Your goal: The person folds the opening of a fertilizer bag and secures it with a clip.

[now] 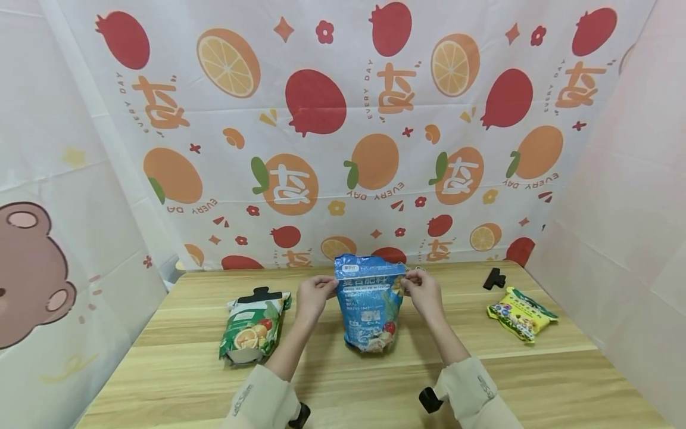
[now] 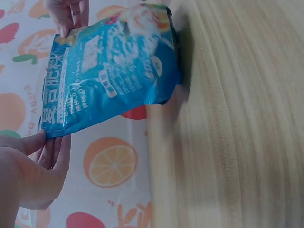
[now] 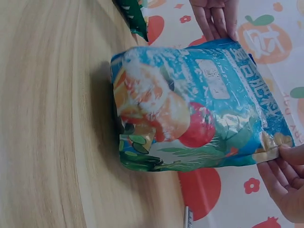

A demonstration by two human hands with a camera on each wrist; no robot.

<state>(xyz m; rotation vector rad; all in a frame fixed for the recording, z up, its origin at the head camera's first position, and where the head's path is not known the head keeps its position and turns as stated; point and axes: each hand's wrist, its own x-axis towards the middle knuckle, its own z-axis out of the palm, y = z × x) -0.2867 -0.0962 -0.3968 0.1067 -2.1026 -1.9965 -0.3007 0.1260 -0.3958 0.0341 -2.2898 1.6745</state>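
A blue plastic pouch [image 1: 368, 316] with fruit and vegetable pictures stands upright on the wooden table, its top band folded over. My left hand [image 1: 316, 295] pinches the pouch's upper left edge between thumb and fingers. On the other side my right hand [image 1: 422, 291] pinches the upper right edge the same way. In the left wrist view the left hand [image 2: 35, 166] holds one corner near the printed lettering. The right wrist view has the right hand [image 3: 287, 183] gripping the opposite corner, thumb on the front and fingers behind.
Left of the pouch lies a green and white bag [image 1: 252, 328] with a black clip [image 1: 259, 294] across its top. At the right are a yellow packet [image 1: 522, 314] and a loose black clip [image 1: 494, 279]. A fruit-print curtain [image 1: 332, 155] hangs behind the table [image 1: 343, 393].
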